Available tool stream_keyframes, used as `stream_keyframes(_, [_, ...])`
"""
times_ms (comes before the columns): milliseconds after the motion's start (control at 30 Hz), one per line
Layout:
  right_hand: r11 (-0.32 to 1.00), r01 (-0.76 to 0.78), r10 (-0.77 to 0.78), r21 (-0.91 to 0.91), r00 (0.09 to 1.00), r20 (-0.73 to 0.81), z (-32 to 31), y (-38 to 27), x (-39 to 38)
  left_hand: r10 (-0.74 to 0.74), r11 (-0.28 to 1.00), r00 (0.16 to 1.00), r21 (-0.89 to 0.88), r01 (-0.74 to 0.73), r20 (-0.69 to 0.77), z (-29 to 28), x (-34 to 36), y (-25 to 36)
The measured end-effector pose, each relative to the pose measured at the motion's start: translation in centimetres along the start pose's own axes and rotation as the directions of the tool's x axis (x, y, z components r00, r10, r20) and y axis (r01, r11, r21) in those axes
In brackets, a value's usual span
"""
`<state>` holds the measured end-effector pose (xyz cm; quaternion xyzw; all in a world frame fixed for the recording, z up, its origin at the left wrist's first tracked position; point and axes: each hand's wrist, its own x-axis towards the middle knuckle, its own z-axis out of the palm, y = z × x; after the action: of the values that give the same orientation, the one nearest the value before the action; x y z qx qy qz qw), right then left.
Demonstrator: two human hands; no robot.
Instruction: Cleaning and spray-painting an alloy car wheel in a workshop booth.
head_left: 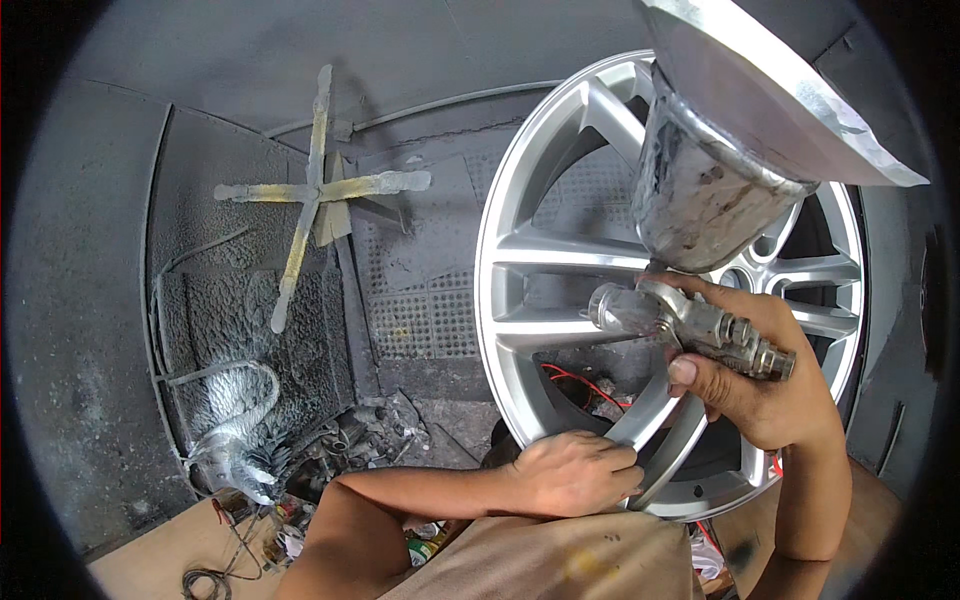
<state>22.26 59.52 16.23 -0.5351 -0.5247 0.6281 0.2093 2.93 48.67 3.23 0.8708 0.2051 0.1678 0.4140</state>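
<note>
A silver alloy wheel (572, 256) with several spokes stands in front of me. Curled over its lower left rim is my left hand (578, 474), its fingers closed against the metal. In front of the spokes, my right hand (765, 385) grips a metal spray gun (705, 322), whose nozzle points left. The gun's paint-stained cup (695, 190) rises above the grip. A pale, wide paper cone (770, 85) sits on top of the cup and runs out toward the upper right. Cup and cone cover part of the wheel's upper spokes.
A cross-shaped stand (315, 192) with paint-crusted, partly taped arms stands at the far left. Below it, a hose (270, 385) loops over a textured, paint-coated panel. Crumpled scraps (375, 430) lie by the wall. A coiled dark cable (208, 580) rests at lower left.
</note>
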Motion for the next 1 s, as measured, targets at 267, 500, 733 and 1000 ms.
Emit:
stream_keyframes(267, [0.997,0.016,-0.015,-0.076,1.000,0.010,-0.3,-0.1,0.1,-0.011,1.000,1.000,0.011,0.011,0.020,0.0,0.1,0.0])
stream_keyframes(500, [0.983,0.115,-0.109,-0.140,0.993,0.053,-0.8,0.9,0.0,-0.008,1.000,1.000,0.008,0.008,0.002,0.3,0.0,0.0])
stream_keyframes(733, [0.996,-0.070,0.073,-0.058,0.996,0.049,-0.8,-0.8,0.0,-0.016,1.000,1.000,-0.012,0.016,0.025,0.2,0.1,0.0])
stream_keyframes(1000, [0.997,-0.077,0.080,-0.028,0.990,0.118,-1.0,-1.0,-0.1,0.002,1.000,1.000,-0.011,-0.002,-0.013,0.3,0.0,-0.1])
